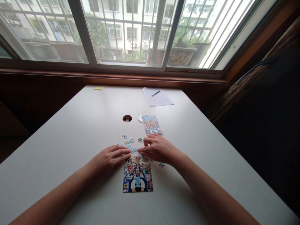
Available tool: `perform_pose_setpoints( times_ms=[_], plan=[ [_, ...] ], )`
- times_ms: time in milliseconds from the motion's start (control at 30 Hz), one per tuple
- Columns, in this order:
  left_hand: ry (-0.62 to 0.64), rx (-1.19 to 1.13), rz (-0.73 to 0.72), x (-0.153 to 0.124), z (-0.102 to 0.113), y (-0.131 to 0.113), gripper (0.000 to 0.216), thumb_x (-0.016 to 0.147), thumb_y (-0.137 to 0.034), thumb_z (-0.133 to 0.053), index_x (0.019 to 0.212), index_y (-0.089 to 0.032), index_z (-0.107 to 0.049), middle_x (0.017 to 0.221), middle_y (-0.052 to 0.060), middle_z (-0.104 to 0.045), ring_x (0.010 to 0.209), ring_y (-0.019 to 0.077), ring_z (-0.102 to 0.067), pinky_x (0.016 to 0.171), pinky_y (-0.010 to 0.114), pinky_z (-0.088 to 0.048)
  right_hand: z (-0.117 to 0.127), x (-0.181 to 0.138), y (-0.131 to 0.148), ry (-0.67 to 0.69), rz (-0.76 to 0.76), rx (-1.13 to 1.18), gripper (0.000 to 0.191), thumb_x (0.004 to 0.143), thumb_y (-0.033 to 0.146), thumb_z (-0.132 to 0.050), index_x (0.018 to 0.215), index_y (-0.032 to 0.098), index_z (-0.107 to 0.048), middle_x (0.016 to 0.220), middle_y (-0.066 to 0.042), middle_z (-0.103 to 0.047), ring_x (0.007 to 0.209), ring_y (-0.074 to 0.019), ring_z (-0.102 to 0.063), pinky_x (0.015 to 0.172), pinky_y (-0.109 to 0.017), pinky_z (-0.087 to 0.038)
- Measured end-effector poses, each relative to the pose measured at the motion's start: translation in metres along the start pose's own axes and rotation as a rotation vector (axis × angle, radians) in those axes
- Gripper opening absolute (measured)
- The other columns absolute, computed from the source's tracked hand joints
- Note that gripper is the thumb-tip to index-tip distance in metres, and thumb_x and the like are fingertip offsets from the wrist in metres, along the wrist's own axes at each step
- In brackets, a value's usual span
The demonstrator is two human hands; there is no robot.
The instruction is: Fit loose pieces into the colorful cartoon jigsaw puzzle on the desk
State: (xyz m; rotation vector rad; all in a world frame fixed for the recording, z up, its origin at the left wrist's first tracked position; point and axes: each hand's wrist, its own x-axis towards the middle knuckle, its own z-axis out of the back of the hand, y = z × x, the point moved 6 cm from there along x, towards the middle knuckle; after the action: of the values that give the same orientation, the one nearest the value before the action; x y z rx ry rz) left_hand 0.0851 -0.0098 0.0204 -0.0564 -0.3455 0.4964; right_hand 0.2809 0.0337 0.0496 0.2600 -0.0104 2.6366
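Observation:
A partly assembled jigsaw puzzle (137,178) lies near the middle of the table, showing a blue cartoon dog face below many small colourful figures. Just above its upper edge is a small joined strip of light-blue puzzle pieces (134,150). My left hand (114,157) has its fingertips at the strip's left end, thumb hidden. My right hand (156,148) pinches at the right end, some fingers curled. Several loose puzzle pieces (131,141) lie beyond the hands, and others (161,164) sit under and beside my right hand. Behind it lies the reference picture card (152,124).
The white table (70,134) reaches toward a barred window (131,34). A round cable hole (127,118) opens in it, with a round silver cover (140,118) partly under the card. Paper sheets (156,99) with a pen (156,93) and a yellow sticky note (98,88) lie at the far edge.

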Motion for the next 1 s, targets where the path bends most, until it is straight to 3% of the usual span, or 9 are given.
perform_pose_setpoints(
  times_ms=[333,533,767,1000],
  plan=[
    [-0.024,-0.053,0.007,0.003,0.005,-0.001,0.044,0.098,-0.013,-0.050,0.141,-0.020,-0.052,0.135,0.010,-0.063,0.126,0.0251,-0.056,0.104,0.044,-0.055,-0.005,-0.003,-0.009,-0.097,-0.030,0.126,0.019,0.098,0.036,-0.061,0.105,0.034,-0.078,0.085,-0.002,-0.064,0.078,-0.0168,-0.055,0.075,-0.033,-0.037],
    [-0.106,-0.101,0.048,-0.002,0.010,0.003,0.035,0.095,-0.007,-0.050,0.126,-0.019,-0.060,0.127,0.012,-0.065,0.120,0.0246,-0.058,0.099,0.042,-0.056,0.002,-0.012,-0.034,-0.301,-0.145,0.231,0.021,0.098,0.031,-0.059,0.103,0.029,-0.079,0.079,-0.003,-0.065,0.074,-0.0167,-0.057,0.072,-0.033,-0.042],
    [-0.334,-0.130,0.152,-0.013,0.021,0.019,0.026,0.087,0.000,-0.049,0.099,-0.019,-0.062,0.101,0.008,-0.069,0.098,0.0217,-0.061,0.083,0.038,-0.055,0.014,-0.030,-0.064,-0.557,-0.389,0.271,0.024,0.098,0.032,-0.057,0.094,0.022,-0.079,0.072,-0.003,-0.061,0.067,-0.0173,-0.054,0.070,-0.033,-0.046],
    [-0.371,-0.157,0.213,-0.013,0.027,0.020,0.019,0.087,-0.001,-0.051,0.084,-0.019,-0.055,0.090,0.005,-0.065,0.089,0.0195,-0.057,0.079,0.035,-0.051,0.013,-0.046,-0.085,-0.718,-0.607,0.361,0.025,0.097,0.034,-0.057,0.091,0.021,-0.078,0.075,-0.003,-0.064,0.064,-0.0165,-0.052,0.066,-0.032,-0.045]
  ],
)
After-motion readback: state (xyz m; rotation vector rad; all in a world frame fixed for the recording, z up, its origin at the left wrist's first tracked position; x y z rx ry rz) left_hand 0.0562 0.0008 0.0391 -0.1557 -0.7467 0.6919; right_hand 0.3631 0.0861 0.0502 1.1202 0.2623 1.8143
